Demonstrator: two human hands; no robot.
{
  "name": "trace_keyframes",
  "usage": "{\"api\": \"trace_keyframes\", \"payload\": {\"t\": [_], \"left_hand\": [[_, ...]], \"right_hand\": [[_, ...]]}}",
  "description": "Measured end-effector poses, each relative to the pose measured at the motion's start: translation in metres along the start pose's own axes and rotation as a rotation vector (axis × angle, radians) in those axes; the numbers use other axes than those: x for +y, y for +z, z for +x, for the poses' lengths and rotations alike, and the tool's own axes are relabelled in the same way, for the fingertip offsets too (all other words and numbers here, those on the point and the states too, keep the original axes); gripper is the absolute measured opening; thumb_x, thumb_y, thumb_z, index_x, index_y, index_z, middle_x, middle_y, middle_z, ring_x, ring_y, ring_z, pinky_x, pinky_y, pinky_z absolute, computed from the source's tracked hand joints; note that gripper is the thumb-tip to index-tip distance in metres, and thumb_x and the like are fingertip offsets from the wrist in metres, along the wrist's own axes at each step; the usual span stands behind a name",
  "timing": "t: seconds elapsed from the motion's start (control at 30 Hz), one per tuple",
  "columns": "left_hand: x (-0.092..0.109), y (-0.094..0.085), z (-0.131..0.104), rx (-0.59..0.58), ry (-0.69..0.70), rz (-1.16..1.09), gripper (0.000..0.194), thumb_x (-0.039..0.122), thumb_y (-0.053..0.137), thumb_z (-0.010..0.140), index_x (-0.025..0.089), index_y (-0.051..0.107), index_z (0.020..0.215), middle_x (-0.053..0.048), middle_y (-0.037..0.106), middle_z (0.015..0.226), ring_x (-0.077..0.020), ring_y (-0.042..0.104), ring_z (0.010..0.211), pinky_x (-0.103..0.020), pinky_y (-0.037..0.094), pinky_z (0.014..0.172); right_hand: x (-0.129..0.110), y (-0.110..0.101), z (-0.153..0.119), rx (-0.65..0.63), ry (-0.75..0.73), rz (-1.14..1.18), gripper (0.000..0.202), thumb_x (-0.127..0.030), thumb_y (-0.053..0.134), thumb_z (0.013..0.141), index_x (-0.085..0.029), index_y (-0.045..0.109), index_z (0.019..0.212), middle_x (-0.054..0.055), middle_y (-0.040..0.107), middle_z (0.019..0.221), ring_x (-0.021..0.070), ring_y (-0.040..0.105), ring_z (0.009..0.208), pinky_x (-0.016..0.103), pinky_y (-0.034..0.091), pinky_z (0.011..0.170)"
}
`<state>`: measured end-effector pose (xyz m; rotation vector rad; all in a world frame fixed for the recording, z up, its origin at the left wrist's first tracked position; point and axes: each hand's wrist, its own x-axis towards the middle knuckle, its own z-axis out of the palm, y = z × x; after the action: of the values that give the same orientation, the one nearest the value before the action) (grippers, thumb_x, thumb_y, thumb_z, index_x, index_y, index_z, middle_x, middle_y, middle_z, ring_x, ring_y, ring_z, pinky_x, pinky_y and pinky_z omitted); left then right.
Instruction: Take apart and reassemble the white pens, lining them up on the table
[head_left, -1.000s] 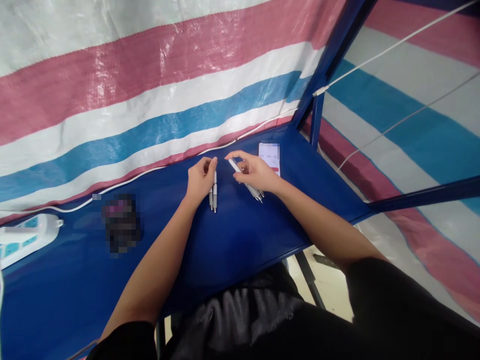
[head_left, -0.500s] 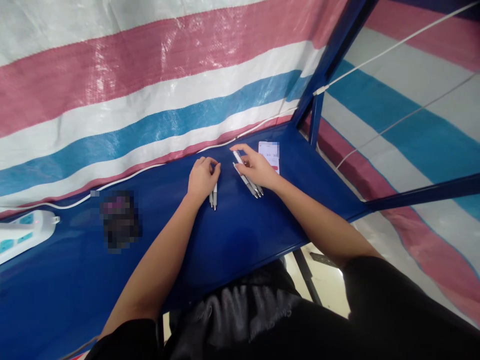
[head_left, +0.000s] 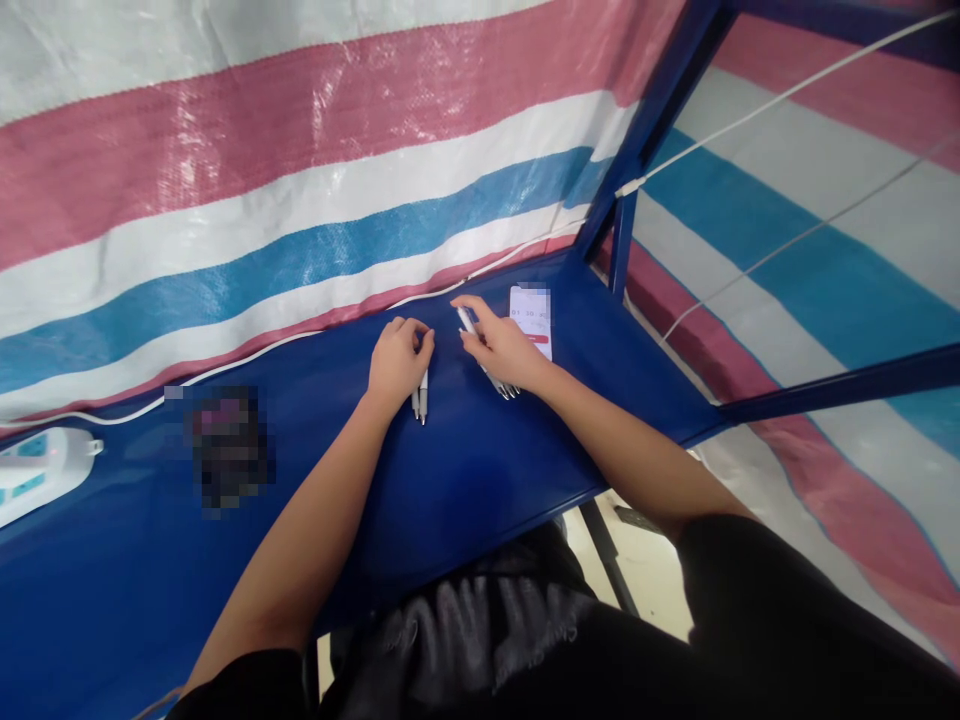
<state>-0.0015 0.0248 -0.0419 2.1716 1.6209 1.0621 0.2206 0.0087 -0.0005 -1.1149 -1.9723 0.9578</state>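
Observation:
On the blue table (head_left: 457, 470), my left hand (head_left: 399, 362) is curled with thumb and fingers pressed together over a few white-and-grey pens (head_left: 421, 402). Their tips stick out below the palm. To its right, my right hand (head_left: 499, 340) holds several similar pens (head_left: 466, 320) between thumb and fingers, with their silver tips showing under the palm. The right index finger is stretched past the upper ends of the pens. Just beyond this hand lies a phone (head_left: 530, 310) with a lit screen, partly covered by the hand.
A white power strip (head_left: 52, 465) lies at the far left, with a pixelated dark object (head_left: 229, 447) to its right. A white cable (head_left: 289, 340) runs along the back edge by the striped sheet (head_left: 315, 250). Blue frame posts (head_left: 630, 190) stand at the right.
The whole view has shifted slightly, moving the scene a little left. My right thumb and fingers have shifted slightly on the pens, and more of the phone's screen shows. My left hand looks the same.

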Motion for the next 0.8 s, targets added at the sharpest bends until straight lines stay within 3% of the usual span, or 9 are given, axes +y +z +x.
{"api": "trace_keyframes", "payload": {"t": [0.3,0.43,0.57,0.7,0.8], "left_hand": [[0.0008,-0.0006,0.0003,-0.005,0.014,0.029,0.014,0.023,0.066,0.100,0.024,0.061,0.087,-0.005,0.056,0.081,-0.0263,0.056,0.082,-0.039,0.043,0.077],[0.0015,-0.0005,0.0002,-0.009,0.011,0.033,0.013,0.024,0.065,0.101,0.024,0.061,0.088,-0.005,0.057,0.081,-0.0263,0.057,0.082,-0.038,0.044,0.077],[0.0016,-0.0005,0.0002,-0.002,0.010,0.030,0.012,0.023,0.066,0.100,0.024,0.062,0.088,-0.005,0.057,0.081,-0.0264,0.057,0.081,-0.038,0.043,0.076],[0.0016,-0.0008,0.0004,-0.019,0.004,0.021,0.012,0.023,0.066,0.100,0.024,0.063,0.088,-0.005,0.057,0.082,-0.0264,0.057,0.082,-0.038,0.043,0.076],[0.0021,-0.0010,0.0004,-0.023,-0.001,0.021,0.011,0.024,0.065,0.100,0.024,0.064,0.089,-0.004,0.057,0.082,-0.0264,0.057,0.082,-0.038,0.042,0.077]], "right_hand": [[-0.0021,0.0000,-0.0009,-0.034,-0.004,-0.022,0.046,-0.021,0.055,0.101,-0.021,0.055,0.147,-0.009,0.050,0.065,0.0183,0.055,0.060,0.031,0.039,0.068],[-0.0019,0.0005,-0.0004,-0.021,-0.028,-0.012,0.054,-0.021,0.058,0.101,-0.022,0.054,0.154,-0.010,0.048,0.062,0.0182,0.051,0.058,0.031,0.037,0.067],[0.0006,0.0007,0.0009,-0.012,0.007,0.016,0.049,-0.019,0.059,0.097,-0.022,0.061,0.145,-0.010,0.052,0.063,0.0170,0.051,0.058,0.030,0.038,0.067],[0.0014,0.0018,0.0012,-0.016,0.023,0.066,0.047,-0.021,0.059,0.097,-0.020,0.060,0.143,-0.009,0.061,0.066,0.0176,0.061,0.060,0.030,0.043,0.070],[0.0011,0.0027,0.0006,-0.030,0.022,0.078,0.046,-0.020,0.061,0.095,-0.021,0.061,0.141,-0.010,0.057,0.063,0.0166,0.058,0.058,0.029,0.043,0.068]]}}
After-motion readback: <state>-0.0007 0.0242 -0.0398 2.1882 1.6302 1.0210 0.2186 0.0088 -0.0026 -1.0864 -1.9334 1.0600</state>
